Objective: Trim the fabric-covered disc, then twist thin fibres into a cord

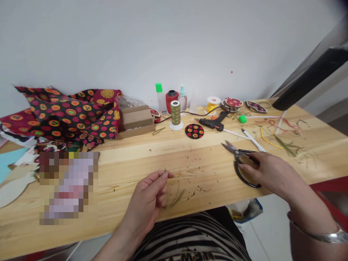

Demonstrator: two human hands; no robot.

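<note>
My left hand (152,188) is pinched closed over the front of the table, with a small olive tip showing at the fingertips. A wisp of olive-green thread (176,197) trails below and beside those fingers. To the right, my right hand (268,172) has its fingers at the black loop handles of the scissors (236,154). Their blades point to the far left and are slightly apart. Dark clippings lie between the two hands. Farther back are a round patterned fabric piece (194,131) and an olive thread spool (175,114).
Patterned cloth (89,112) and a cardboard box (137,121) sit at the back left. A black glue gun (214,122), a white pen (252,140) and a yellow spool (212,105) lie at the back right. Bottles stand along the wall.
</note>
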